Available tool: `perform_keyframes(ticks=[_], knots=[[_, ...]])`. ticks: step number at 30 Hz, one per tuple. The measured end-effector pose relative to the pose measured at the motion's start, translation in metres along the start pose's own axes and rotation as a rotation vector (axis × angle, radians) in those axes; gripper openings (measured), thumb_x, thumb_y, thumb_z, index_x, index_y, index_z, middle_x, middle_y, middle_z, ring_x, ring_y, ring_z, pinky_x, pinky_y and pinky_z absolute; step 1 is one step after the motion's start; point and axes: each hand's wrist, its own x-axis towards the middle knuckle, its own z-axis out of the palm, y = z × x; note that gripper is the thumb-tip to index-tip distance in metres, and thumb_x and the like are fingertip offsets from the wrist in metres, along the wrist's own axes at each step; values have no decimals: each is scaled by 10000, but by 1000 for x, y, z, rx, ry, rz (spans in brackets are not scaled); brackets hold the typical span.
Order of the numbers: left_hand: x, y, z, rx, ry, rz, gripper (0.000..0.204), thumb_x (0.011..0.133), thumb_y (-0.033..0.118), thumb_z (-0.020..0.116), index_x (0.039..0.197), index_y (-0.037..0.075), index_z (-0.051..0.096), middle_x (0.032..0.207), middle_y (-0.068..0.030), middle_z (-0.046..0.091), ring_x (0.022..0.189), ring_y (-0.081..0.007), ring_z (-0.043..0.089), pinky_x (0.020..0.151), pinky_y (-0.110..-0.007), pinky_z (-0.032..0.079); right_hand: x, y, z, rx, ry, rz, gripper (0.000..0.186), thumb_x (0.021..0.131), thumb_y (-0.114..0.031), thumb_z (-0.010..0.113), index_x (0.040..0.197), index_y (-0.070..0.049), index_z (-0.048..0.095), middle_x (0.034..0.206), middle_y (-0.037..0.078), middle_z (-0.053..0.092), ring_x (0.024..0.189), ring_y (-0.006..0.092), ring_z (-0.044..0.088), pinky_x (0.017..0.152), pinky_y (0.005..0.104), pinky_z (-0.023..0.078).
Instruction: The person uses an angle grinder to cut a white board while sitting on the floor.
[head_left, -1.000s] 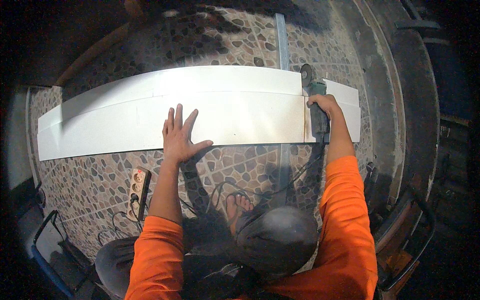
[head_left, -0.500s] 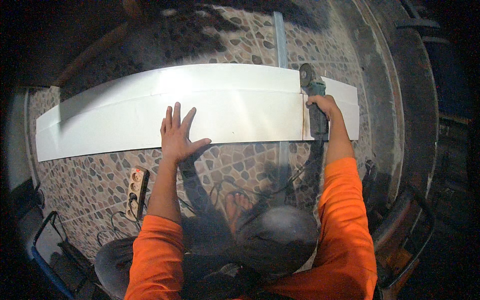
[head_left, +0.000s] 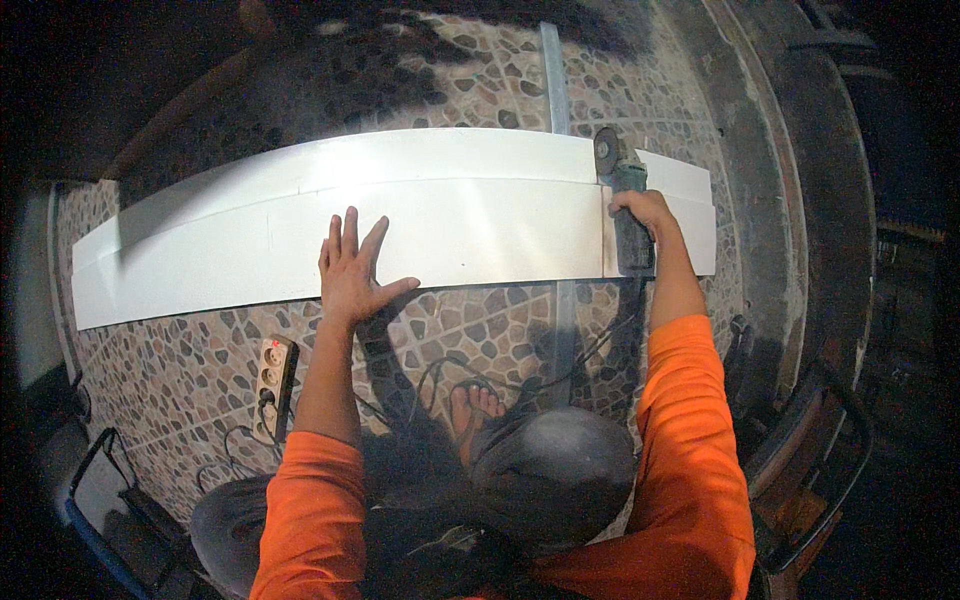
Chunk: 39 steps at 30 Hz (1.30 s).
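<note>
Your white metal sheet (head_left: 420, 225), long and glossy with lengthwise fold, lies across frame middle, long axis left to right, on pebble-pattern tile floor (head_left: 480, 330). Your left hand (head_left: 352, 275) flat, fingers spread, presses its lower edge. Your right hand (head_left: 645, 208) wrapped around angle grinder (head_left: 625, 205), disc pointing to frame top. Since a second ago: grinder advanced along cut line toward sheet's upper edge; left hand unmoved. Power strip (head_left: 275, 372) lower left.

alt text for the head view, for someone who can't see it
A right hand runs an angle grinder across a long white metal sheet on a pebble-patterned floor, while the left hand presses flat on the sheet. A power strip lies nearby.
</note>
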Motion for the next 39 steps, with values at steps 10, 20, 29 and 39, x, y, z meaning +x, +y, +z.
perform_keyframes(ticks=[10, 20, 29, 39], knots=[[-1, 1, -2, 8, 16, 5, 1210, 693, 895, 778, 1703, 352, 391, 1839, -151, 132, 1697, -394, 73, 1332, -616, 149, -6, -8, -2, -11, -50, 51, 645, 578, -277, 861, 1064, 133, 753, 1096, 231, 774, 924, 348, 752, 815, 445, 591], [-2, -1, -1, 11, 18, 5, 1217, 688, 882, 789, 1705, 347, 389, 1839, -154, 126, 1695, -404, 74, 1333, -616, 158, -17, -21, 1, -25, -21, 73, 659, 577, -254, 857, 1091, 142, 743, 1081, 226, 770, 915, 348, 752, 797, 445, 594], [-2, 0, -3, -7, 19, 13, 1200, 701, 864, 793, 1705, 342, 392, 1841, -150, 116, 1696, -402, 71, 1333, -613, 165, -20, -18, -3, -30, -13, 93, 674, 556, -245, 867, 1094, 142, 742, 1087, 228, 771, 914, 345, 751, 808, 454, 594], [-1, -1, -5, 0, -13, 9, 1219, 709, 878, 779, 1718, 341, 358, 1841, -161, 105, 1696, -411, 61, 1337, -622, 146, -12, -2, -1, -64, -17, 34, 711, 533, -303, 871, 1052, 167, 749, 1099, 245, 776, 947, 348, 759, 824, 442, 596]])
